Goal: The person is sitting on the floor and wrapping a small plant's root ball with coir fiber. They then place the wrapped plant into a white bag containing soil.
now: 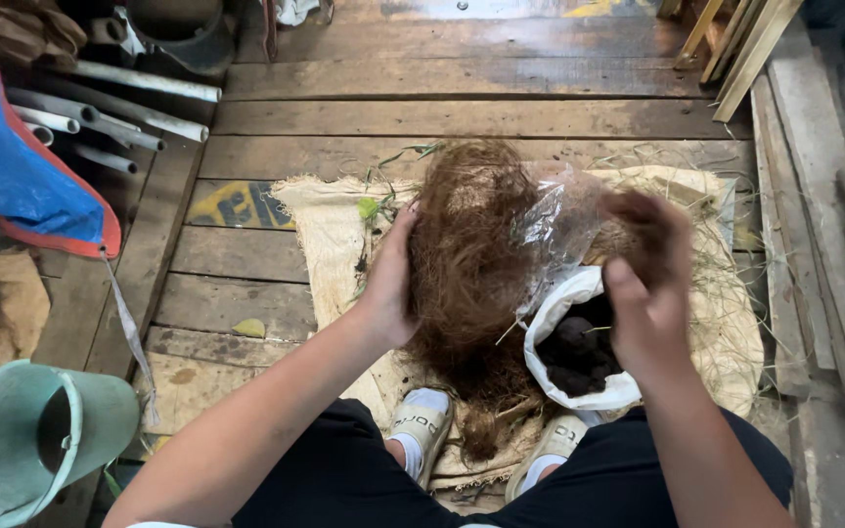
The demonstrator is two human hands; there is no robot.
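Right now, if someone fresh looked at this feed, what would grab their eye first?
The big tangle of brown fibre at centre, gripped from its left side by the left hand above a burlap sack spread on the plank floor. Just right of it, the right hand, blurred, lifts a dark clump over a white bag of dark soil, with crinkled clear plastic between. A blue tarp marks the far left.
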